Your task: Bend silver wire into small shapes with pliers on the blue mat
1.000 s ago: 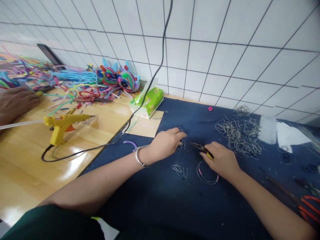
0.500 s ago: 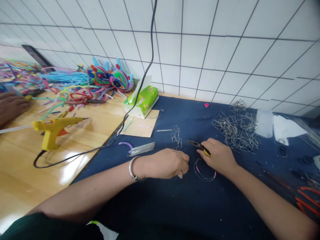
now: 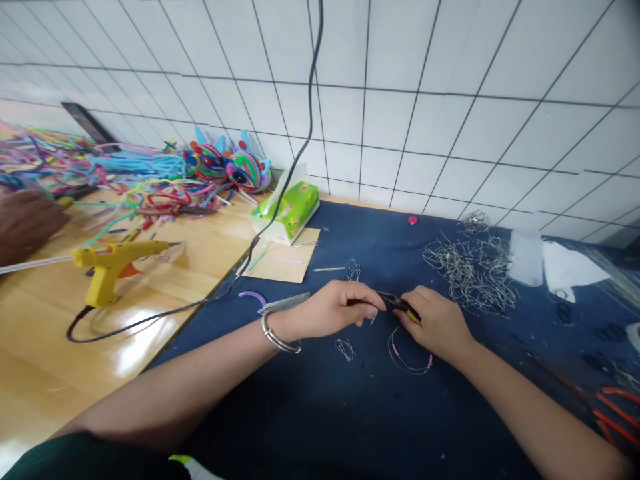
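My right hand (image 3: 434, 321) is wrapped round pliers (image 3: 413, 313) with yellow grips; their dark jaws point left. Near the jaw tips, the thumb and forefinger of my left hand (image 3: 337, 308) are pinched together. A thin pale sliver, seemingly a short piece of wire (image 3: 374, 319), shows at the fingertips; most of it is hidden. Below that hand lies a small cluster of bent wires (image 3: 345, 349). A thin wire ring (image 3: 407, 368) with pink wrappings rests below the pliers. Bent wire hooks (image 3: 353, 270) and a bundle of straight wires (image 3: 286, 302) lie behind my left hand, partly covered.
A tangled wire heap (image 3: 470, 273) and orange-handled scissors (image 3: 617, 407) lie right. On the left are a yellow glue gun (image 3: 107, 267), colourful pipe cleaners (image 3: 135, 167) and another person's hand (image 3: 30, 223). A black cord (image 3: 311, 100) hangs before a tissue pack (image 3: 290, 213).
My left hand has risen slightly and moved right, its fingertips now by the pliers' jaws. The small wire cluster below it has come into view. The pliers stay in my right hand.
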Available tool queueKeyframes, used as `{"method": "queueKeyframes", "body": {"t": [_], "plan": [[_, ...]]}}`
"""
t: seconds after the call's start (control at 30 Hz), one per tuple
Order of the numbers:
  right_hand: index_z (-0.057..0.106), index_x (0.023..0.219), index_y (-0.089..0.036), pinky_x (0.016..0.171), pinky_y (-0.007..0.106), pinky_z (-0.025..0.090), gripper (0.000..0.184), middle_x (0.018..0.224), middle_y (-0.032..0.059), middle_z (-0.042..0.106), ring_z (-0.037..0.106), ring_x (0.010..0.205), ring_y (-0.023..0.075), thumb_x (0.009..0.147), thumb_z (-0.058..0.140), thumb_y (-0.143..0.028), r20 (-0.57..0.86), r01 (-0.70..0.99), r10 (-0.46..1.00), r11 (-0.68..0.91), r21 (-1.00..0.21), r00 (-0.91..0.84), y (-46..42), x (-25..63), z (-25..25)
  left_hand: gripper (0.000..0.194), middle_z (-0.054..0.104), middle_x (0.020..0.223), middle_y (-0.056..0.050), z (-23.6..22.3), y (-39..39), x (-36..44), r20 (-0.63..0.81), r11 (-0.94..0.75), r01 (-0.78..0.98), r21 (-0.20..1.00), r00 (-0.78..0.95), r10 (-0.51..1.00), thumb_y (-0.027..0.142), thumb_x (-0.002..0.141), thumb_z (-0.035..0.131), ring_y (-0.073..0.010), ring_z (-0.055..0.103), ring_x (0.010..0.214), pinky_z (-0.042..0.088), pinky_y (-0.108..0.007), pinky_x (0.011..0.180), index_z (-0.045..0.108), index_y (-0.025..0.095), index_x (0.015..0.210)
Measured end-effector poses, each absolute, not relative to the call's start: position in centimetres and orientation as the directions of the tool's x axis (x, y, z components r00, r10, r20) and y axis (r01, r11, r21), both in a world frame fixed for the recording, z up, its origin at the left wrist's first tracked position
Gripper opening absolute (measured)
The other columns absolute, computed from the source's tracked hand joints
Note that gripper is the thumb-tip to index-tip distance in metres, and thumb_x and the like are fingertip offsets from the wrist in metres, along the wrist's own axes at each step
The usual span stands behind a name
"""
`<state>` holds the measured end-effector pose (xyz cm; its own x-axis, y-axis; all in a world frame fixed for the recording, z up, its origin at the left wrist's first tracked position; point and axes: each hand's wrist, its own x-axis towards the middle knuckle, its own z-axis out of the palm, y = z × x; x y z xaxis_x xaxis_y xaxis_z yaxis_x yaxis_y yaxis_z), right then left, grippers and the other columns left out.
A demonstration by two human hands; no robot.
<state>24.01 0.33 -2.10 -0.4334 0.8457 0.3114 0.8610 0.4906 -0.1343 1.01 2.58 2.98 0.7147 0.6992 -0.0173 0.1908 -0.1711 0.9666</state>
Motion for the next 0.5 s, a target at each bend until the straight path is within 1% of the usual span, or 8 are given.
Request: {"method": "queueKeyframes", "body": {"t": [0.1, 0.23, 0.33, 0.5], "plan": [[0.058, 0.085, -0.018, 0.066, 0.026, 0.037, 0.017, 0.078, 0.0047, 0.056, 0.051, 0.074, 0.0155, 0.083, 0.047, -0.03, 0.333, 0.851, 0.828, 0.512, -0.118, -0.452, 0.2, 23.8, -1.8, 0.016, 0.056, 0.071, -0.001, 2.1, 3.4, 1.0, -0.065, 0.024, 0.077, 0.997, 0.597, 0.799, 0.027, 0.08, 0.053, -0.0047, 0.046, 0.054, 0.036, -0.017, 0.048, 0.06, 0.013, 0.086], [0.059, 0.087, -0.016, 0.067, 0.028, 0.037, 0.017, 0.077, 0.0058, 0.055, 0.05, 0.074, 0.0164, 0.083, 0.048, -0.028, 0.42, 0.833, 0.767, 0.551, -0.043, -0.486, -0.1, 23.6, -1.2, 0.021, 0.056, 0.069, -0.001, 1.2, 4.2, 0.9, -0.152, 0.208, -0.054, 0.977, 0.512, 0.846, 0.032, 0.076, 0.059, -0.0027, 0.041, 0.048, 0.026, -0.015, 0.04, 0.058, 0.012, 0.08], [0.059, 0.09, -0.016, 0.067, 0.029, 0.036, 0.017, 0.076, 0.0059, 0.055, 0.05, 0.073, 0.0166, 0.082, 0.049, -0.028, 0.467, 0.815, 0.709, 0.577, 0.047, -0.529, -0.3, 23.7, -0.9, 0.023, 0.056, 0.068, -0.001, 0.9, 4.4, 0.9, -0.192, 0.269, -0.085, 0.959, 0.497, 0.846, 0.033, 0.073, 0.062, -0.0025, 0.041, 0.048, 0.025, -0.015, 0.04, 0.057, 0.011, 0.079], [0.057, 0.094, -0.016, 0.067, 0.03, 0.036, 0.02, 0.076, 0.0058, 0.056, 0.048, 0.072, 0.0168, 0.081, 0.052, -0.03, 0.498, 0.812, 0.662, 0.556, 0.177, -0.561, -0.5, 23.9, -0.6, 0.022, 0.057, 0.066, 0.0, 0.8, 4.4, 0.8, -0.232, 0.316, -0.077, 0.946, 0.52, 0.822, 0.032, 0.073, 0.062, -0.0024, 0.041, 0.045, 0.023, -0.015, 0.039, 0.056, 0.012, 0.078]]}}
